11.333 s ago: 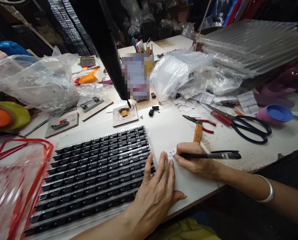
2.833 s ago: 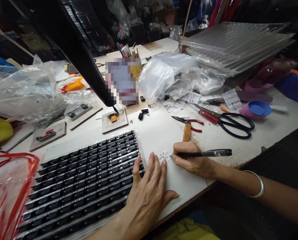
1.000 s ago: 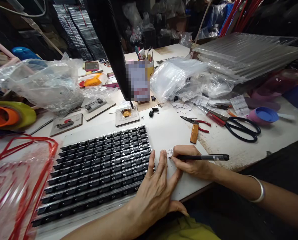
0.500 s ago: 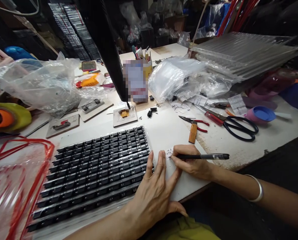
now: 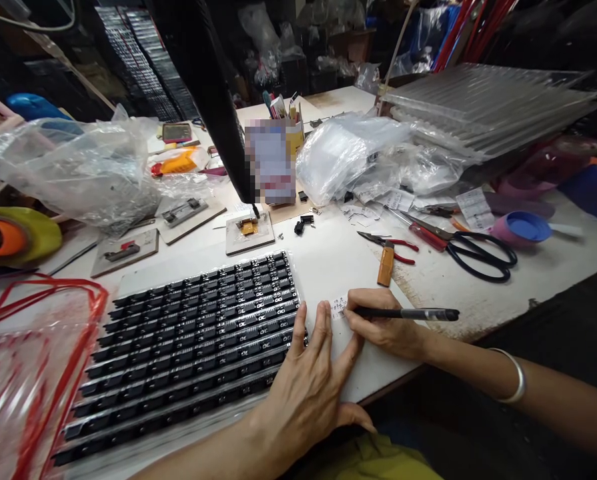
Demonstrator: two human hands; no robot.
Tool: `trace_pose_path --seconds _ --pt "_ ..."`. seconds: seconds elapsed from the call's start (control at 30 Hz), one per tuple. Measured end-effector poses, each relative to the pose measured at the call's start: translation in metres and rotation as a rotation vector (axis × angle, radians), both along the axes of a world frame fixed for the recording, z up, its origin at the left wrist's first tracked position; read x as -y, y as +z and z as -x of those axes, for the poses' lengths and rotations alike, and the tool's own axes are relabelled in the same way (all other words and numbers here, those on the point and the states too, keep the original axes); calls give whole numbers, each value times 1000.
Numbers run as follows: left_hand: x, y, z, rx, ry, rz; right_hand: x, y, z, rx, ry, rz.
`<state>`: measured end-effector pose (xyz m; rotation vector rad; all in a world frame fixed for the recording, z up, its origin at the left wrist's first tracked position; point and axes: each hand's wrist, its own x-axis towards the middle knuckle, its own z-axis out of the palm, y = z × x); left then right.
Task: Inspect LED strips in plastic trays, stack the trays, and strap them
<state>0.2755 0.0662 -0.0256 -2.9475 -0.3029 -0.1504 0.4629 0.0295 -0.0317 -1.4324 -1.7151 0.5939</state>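
Observation:
My right hand (image 5: 385, 327) is closed around a black pen (image 5: 413, 313), which lies nearly level and points left. Its tip, hidden by my fingers, is at a small slip of paper (image 5: 338, 308) with handwritten marks. My left hand (image 5: 311, 383) lies flat with fingers spread, fingertips by the slip's left edge and the thumb toward the table's front edge. Left of it, touching or close to the index and little finger side, is a clear tray (image 5: 193, 347) holding rows of small black parts.
Pliers with red handles (image 5: 403, 257), an orange lighter-like piece (image 5: 385, 267) and black-handled scissors (image 5: 483, 257) lie at right. Small fixture boards (image 5: 251, 233) stand behind the tray. Plastic bags (image 5: 351, 150) and stacked clear trays (image 5: 488, 110) are farther back. Red straps (image 5: 85, 287) lie at left.
Almost nothing differs. The pen hand shifts very slightly at the slip; my left hand stays flat in the same place.

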Motion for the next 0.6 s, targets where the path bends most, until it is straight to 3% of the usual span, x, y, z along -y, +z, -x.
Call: trace_pose_path --seconds 0.47,0.6 --pt "0 0 0 26 8 11 1 -2 0 -43 3 26" --pt "0 -1 0 22 16 25 0 2 -3 -175 -163 -13"
